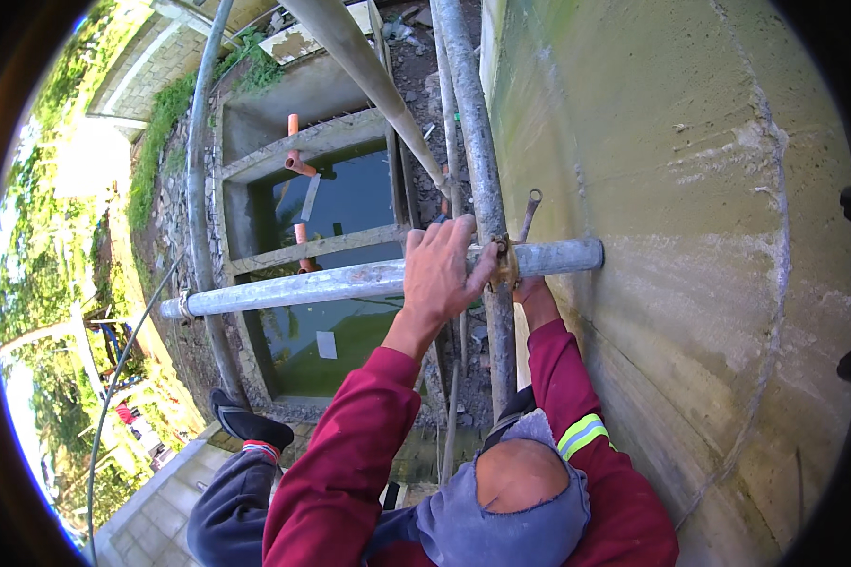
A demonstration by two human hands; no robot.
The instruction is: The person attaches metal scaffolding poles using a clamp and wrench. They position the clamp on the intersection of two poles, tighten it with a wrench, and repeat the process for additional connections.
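A galvanized scaffold pipe (pixel 321 286) lies crosswise, its right end close to the wall. It meets an upright pipe (pixel 482 142) at a rusty coupler (pixel 504 265). My left hand (pixel 442 269) is closed over the crosswise pipe just left of that joint, fingers curled over the far side and thumb beside the coupler. Beyond the pipe a ring spanner (pixel 531 210) sticks up, its lower part hidden. My right hand (pixel 537 300) reaches under the crosswise pipe, right of the upright; its fingers are out of sight behind the metal.
A mossy concrete wall (pixel 652 189) rises on the right. Far below lies a water-filled concrete tank (pixel 303 248) with orange pipe fittings (pixel 298 163). A slanting pipe (pixel 369 76) and a left upright (pixel 199 161) stand around me. My bent knee (pixel 520 477) and dark shoe (pixel 251 422) are nearby.
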